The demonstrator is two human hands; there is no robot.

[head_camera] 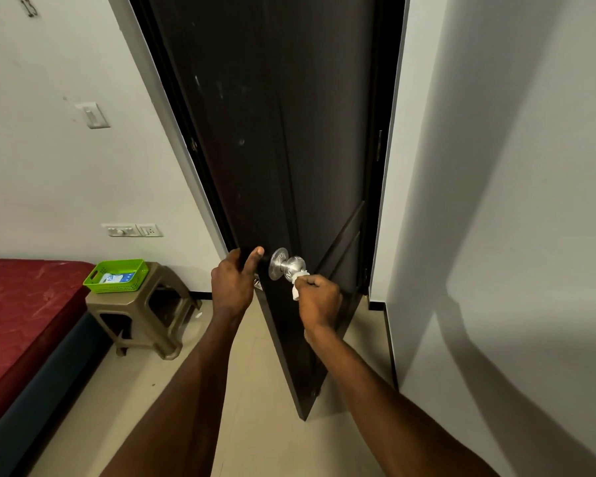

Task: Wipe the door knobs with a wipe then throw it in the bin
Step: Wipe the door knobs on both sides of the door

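A dark brown door [289, 149] stands partly open, its edge toward me. A round silver door knob [291, 264] on a silver rose plate juts from its right face. My right hand [319, 301] is shut on a crumpled white wipe [297, 284] and presses it against the knob's underside. My left hand [234, 280] grips the door's edge just left of the knob, thumb up. The knob on the other face is hidden behind my left hand.
A beige plastic stool [145, 315] stands left of the door and bears a green basket [117, 276] holding a blue-and-white packet. A red mattress [25, 311] fills the lower left. White walls flank the doorway; the right wall [496, 235] is close. The floor is beige tile.
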